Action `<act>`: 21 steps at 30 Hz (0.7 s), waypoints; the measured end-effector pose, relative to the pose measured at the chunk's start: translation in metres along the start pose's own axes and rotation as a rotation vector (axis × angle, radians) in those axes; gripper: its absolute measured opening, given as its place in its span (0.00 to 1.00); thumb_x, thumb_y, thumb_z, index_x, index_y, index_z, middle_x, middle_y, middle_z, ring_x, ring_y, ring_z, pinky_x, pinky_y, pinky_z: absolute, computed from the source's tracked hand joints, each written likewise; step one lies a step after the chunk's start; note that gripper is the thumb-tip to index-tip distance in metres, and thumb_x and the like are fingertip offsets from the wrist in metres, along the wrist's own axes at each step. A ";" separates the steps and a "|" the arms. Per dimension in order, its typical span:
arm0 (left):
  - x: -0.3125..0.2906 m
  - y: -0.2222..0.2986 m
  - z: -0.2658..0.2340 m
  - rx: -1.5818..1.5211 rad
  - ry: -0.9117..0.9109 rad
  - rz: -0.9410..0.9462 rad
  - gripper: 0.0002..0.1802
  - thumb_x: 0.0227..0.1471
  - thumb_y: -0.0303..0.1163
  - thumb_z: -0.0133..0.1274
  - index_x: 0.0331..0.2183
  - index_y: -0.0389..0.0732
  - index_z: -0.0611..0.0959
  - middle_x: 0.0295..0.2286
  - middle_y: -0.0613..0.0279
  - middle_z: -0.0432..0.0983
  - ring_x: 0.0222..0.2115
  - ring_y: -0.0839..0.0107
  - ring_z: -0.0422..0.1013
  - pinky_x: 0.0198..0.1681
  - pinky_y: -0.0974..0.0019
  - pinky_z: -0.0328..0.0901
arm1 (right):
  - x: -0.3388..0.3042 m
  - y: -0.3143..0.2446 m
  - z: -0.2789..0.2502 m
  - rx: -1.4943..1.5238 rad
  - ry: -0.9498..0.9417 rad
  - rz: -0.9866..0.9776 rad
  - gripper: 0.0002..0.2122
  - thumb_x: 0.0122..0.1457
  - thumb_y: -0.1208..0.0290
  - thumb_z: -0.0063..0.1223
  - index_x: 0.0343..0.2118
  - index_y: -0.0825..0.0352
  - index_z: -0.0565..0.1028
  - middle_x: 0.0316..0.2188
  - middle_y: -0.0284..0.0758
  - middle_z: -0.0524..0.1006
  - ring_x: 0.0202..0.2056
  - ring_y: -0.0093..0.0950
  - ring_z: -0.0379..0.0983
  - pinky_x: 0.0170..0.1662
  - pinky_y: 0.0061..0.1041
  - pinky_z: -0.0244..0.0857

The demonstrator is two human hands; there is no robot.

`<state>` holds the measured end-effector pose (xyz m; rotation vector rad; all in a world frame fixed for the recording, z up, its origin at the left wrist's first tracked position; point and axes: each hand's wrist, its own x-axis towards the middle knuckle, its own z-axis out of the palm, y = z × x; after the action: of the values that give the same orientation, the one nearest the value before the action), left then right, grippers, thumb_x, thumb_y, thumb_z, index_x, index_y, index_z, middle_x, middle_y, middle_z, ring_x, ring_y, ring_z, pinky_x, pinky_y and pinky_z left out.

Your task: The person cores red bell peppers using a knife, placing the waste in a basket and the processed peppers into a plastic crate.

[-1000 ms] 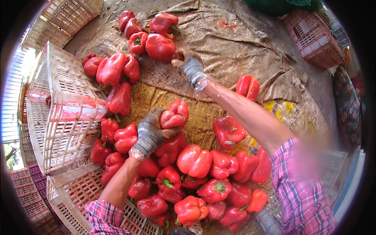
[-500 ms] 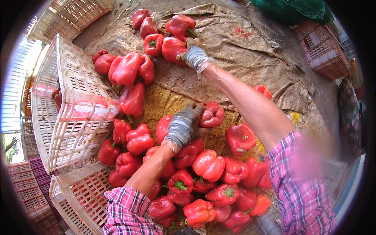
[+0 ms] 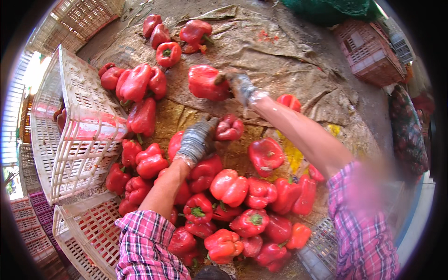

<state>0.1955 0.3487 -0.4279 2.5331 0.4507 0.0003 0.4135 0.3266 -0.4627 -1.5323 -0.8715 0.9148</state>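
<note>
- Far pepper (image 3: 204, 83): red, glossy, plump, blunt at its left end; was held sideways, its right end partly covered by the grip.
- Near pepper (image 3: 230, 128): smaller, red, lobed and creased; was held by its left side, closer to the wearer, apart from the far one.

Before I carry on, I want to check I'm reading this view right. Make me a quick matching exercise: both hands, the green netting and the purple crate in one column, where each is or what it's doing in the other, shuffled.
Column one
1. Right hand
2. Green netting
3. Left hand
4. Purple crate

Column two
A. At the lower left of the picture
B. Holding the lower pepper, close to the pile
C. Holding the upper pepper, farther from the pile
D. At the top edge, right of the middle

Right pairs: 1-C, 2-D, 3-B, 4-A
</note>
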 end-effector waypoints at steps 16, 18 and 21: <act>0.000 0.087 -0.021 -0.855 0.313 -0.548 0.14 0.51 0.40 0.59 0.32 0.39 0.83 0.24 0.75 0.73 0.21 0.84 0.65 0.24 0.75 0.61 | -0.426 -0.223 -0.113 -0.242 -0.445 0.471 0.33 0.52 0.50 0.59 0.54 0.68 0.65 0.47 0.47 0.71 0.49 0.37 0.69 0.52 0.33 0.64; -0.021 0.148 -0.040 -1.045 0.250 -0.317 0.14 0.51 0.40 0.58 0.31 0.39 0.83 0.23 0.75 0.73 0.21 0.84 0.65 0.24 0.75 0.61 | -0.439 -0.228 -0.130 -0.230 -0.217 0.318 0.35 0.53 0.48 0.57 0.57 0.68 0.62 0.51 0.49 0.68 0.53 0.39 0.66 0.55 0.34 0.62; -0.059 0.267 -0.058 -1.177 -0.127 -0.314 0.12 0.50 0.34 0.59 0.33 0.35 0.82 0.27 0.69 0.77 0.26 0.81 0.71 0.30 0.76 0.67 | -0.447 -0.247 -0.159 -0.215 0.118 0.026 0.35 0.53 0.48 0.57 0.58 0.66 0.61 0.52 0.48 0.67 0.55 0.38 0.64 0.56 0.34 0.60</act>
<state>0.2190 0.1507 -0.2324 1.2916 0.5657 -0.0098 0.3502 -0.1086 -0.1579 -1.7677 -0.8885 0.7599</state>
